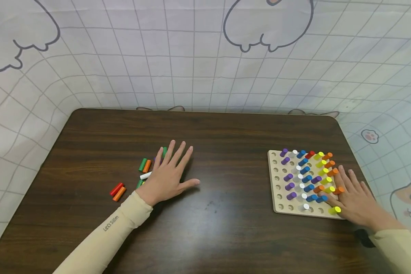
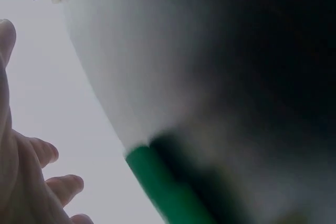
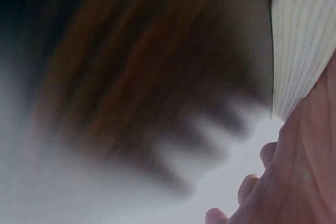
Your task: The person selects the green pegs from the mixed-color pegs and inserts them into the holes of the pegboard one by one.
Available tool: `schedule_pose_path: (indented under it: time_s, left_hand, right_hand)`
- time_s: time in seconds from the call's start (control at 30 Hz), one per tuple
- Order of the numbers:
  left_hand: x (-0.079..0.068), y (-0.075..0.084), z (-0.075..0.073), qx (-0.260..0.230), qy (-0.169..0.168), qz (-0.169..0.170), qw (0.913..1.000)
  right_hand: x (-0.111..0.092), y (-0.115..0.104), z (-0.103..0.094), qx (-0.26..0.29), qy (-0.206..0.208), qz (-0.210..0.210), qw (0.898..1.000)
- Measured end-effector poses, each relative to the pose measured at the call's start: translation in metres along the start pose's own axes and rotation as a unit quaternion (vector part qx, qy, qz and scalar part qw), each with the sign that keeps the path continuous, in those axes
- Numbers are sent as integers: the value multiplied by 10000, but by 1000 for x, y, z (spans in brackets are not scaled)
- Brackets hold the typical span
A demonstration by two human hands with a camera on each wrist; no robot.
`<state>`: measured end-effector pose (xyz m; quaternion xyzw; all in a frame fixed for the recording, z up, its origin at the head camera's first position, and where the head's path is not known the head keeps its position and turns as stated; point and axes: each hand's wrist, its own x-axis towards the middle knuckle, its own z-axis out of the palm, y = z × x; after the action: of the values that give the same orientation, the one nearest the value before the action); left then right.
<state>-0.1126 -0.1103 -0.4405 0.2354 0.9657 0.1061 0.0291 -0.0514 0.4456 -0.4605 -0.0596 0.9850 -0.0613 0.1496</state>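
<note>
"Wooden pegboard (image 1: 275,173): state position and visible peg count."

"Right side of the table (image 1: 226,239). Standing in it: six purple pegs (image 1: 289,186), six white pegs (image 1: 299,187), seven blue pegs (image 1: 306,179), six yellow pegs (image 1: 326,180), five orange pegs (image 1: 330,164), one red peg (image 1: 309,155). The right hand (image 1: 357,199) may cover others."

"Loose items?"

"Left side of the table. One loose red peg (image 1: 116,189) and one loose orange peg (image 1: 119,194) form a pair. Nearer the left hand (image 1: 166,180): three green pegs (image 1: 142,164), a second orange, one white, part of a purple and a yellow sliver."

"Grip status?"

"Left: palm down over the loose group, digits straight and spread wide, nothing grasped. Right: digits extended at the pegboard's right edge, thumb across its near right corner, no peg clasped. Peg contact: cannot tell."

"Differences between views?"

"Left wrist view: finger undersides and blurred green close by; the head view gives only the back of that hand. Right wrist view: a pale, lined surface (image 3: 299,40) beside the palm, identity uncertain. Only the head view covers both peg groups."
</note>
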Motion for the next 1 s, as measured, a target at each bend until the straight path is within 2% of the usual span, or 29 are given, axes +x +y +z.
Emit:
schedule_pose_path:
  time_s: [0.33,0.63,0.8,1.0]
  left_hand:
    - [10,38,11,-516,-36,260,9983]
    - [25,75,18,-718,-506,399,9953]
    - [32,90,23,-819,-645,380,9938]
    - [37,107,29,-733,-964,380,9919]
  right_hand:
    - [1,-19,1,-16,-32,128,9999]
    - [1,-33,3,59,-13,135,9999]
    - [0,-41,5,101,-27,160,9998]
    - [-2,-50,4,116,-50,152,9998]
